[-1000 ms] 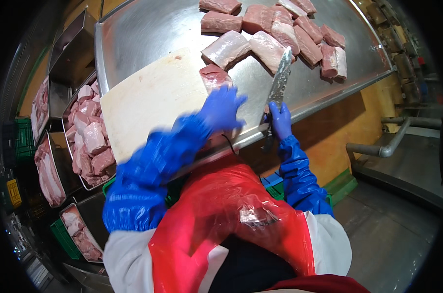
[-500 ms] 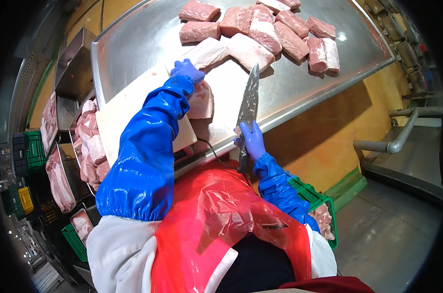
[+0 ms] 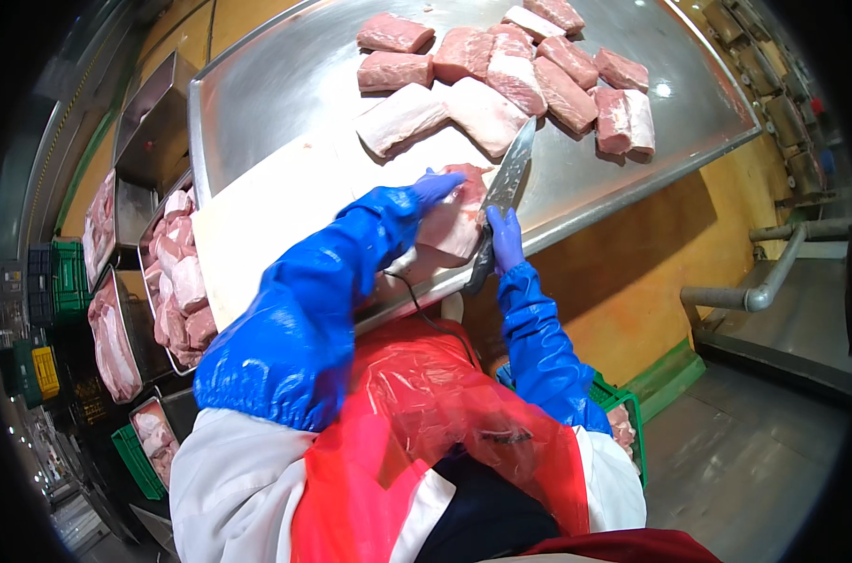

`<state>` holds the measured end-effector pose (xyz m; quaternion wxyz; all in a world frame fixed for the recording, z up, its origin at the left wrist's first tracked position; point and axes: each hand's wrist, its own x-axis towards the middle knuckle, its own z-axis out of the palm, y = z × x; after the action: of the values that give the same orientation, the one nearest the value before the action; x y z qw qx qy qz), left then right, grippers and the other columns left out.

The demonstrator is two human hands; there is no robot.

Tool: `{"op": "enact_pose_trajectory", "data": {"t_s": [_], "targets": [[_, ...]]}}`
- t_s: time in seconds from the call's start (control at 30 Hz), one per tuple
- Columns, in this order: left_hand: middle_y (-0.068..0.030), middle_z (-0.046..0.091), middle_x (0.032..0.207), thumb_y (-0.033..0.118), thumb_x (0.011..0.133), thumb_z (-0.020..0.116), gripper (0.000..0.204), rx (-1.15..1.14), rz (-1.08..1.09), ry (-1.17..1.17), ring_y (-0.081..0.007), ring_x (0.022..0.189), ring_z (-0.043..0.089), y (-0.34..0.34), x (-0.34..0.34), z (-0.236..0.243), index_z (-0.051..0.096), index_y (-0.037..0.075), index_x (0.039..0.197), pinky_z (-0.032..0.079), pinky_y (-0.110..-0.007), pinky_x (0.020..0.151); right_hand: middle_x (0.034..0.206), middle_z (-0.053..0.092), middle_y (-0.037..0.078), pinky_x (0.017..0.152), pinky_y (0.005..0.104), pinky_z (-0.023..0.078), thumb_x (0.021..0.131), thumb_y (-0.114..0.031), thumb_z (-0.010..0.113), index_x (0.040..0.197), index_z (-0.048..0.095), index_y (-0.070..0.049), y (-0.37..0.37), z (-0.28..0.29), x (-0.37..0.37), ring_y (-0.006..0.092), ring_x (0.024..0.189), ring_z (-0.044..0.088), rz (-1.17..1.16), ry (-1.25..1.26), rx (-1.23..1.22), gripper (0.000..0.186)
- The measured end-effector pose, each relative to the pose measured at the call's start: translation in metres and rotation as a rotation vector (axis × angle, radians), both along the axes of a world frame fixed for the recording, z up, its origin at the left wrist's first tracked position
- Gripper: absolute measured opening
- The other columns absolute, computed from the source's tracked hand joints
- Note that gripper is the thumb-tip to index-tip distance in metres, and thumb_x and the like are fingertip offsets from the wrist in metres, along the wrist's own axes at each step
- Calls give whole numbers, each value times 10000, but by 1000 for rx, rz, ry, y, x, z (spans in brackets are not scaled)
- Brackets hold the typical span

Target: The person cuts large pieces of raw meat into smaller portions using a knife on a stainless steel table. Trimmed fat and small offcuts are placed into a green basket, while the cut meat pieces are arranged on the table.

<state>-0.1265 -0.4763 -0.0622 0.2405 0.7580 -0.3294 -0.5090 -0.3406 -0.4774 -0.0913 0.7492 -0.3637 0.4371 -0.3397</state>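
Your left hand [image 3: 437, 188] presses flat, fingers spread, on the meat piece [image 3: 454, 220] at the cutting board's [image 3: 276, 216] near right corner. Your right hand [image 3: 506, 239] is clamped around the knife [image 3: 501, 192], blade touching the meat's right side.

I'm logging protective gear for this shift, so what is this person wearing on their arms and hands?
Both hands wear thin blue-violet gloves: left hand, right hand. Glossy bright blue waterproof oversleeves cover both forearms, gathered at the upper arm over white coat sleeves. A translucent red plastic apron covers the chest. No markings are visible on the sleeves.
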Motion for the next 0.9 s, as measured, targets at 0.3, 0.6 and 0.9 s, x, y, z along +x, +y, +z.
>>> {"op": "enact_pose_trajectory", "data": {"t_s": [0.3,0.6,0.9], "targets": [[-161,673,1008,389,880,711,519,-439,-3,-192,-196,834,657,39,-1,112,566,2,1194,537,-341,765,917,606,1,708,262,480,990,-226,617,1073,580,-108,17,70,30,99,791,580,0,-167,-73,149],[-98,648,1204,364,1028,544,393,-1016,588,991,-261,1032,664,247,158,167,574,80,1299,556,-403,926,1140,634,57,751,415,608,1023,-310,573,1328,513,-35,112,194,194,195,990,655,723,-114,-215,415],[-333,443,1434,601,897,596,834,-232,324,-752,-477,1317,478,324,182,162,386,110,1538,408,-497,1108,1046,646,76,705,357,604,1034,-276,551,1244,533,-32,169,163,134,182,959,669,640,123,-162,323]]}}
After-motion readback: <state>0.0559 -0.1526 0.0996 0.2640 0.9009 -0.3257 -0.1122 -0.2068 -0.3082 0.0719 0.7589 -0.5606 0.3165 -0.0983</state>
